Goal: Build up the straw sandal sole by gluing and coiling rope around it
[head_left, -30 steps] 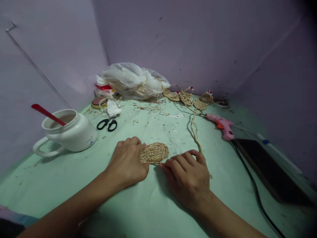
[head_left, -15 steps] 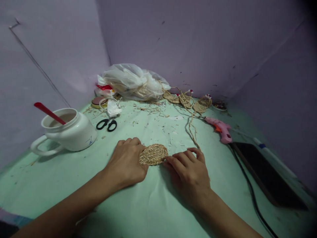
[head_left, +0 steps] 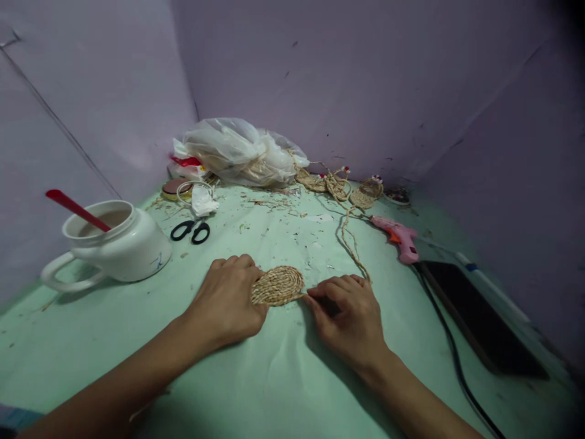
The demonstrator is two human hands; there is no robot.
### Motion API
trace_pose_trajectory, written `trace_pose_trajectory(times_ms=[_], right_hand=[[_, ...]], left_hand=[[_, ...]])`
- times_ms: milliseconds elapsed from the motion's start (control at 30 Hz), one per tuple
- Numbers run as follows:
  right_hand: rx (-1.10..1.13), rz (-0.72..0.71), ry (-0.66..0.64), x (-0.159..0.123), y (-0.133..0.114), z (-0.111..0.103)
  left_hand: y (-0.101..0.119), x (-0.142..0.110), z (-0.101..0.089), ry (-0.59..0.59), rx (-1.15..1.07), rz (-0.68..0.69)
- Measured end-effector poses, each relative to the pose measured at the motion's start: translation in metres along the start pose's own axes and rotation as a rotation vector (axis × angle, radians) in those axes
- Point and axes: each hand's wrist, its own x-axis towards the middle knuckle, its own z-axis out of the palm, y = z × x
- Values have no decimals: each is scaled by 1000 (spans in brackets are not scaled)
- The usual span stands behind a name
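An oval coil of braided straw rope [head_left: 280, 285] lies flat on the pale green tabletop [head_left: 274, 378]. My left hand [head_left: 233, 299] grips its left end, fingers over the far side and thumb at the near edge. At the coil's right edge, my right hand [head_left: 350, 317] pinches the loose end of the braided rope between thumb and forefinger. The free length of rope [head_left: 351, 247] runs from behind my right hand back toward several woven straw pieces [head_left: 365, 194] with red and white trim near the wall.
A white mug [head_left: 132, 247] with a red-handled utensil [head_left: 77, 209] stands left, beside black-handled scissors [head_left: 191, 231]. A plastic bag [head_left: 244, 152] sits at the back. Right are a pink glue gun [head_left: 397, 236], its black cord and a dark phone-like slab [head_left: 479, 317]. Straw scraps litter the table.
My right hand has drawn slightly away from the coil's edge, with thumb and forefinger now pinching the rope. The left hand keeps its grip. The whole view has shifted a little.
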Motion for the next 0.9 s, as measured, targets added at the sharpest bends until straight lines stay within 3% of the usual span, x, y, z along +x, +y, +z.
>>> trace_pose_trajectory(times_ms=[200,433,633,900], right_hand=[[-1,45,-98,3,7,-3],[-14,87,-113,8,7,-1],[-13,204,-127,11,7,4],[-64,159,-187,15,6,2]], left_hand=[[1,2,0,-12,-2,-6],[0,2,0,-16,-10,6],[-2,4,1,-6,-20,38],[-1,3,0,-3,-23,46]])
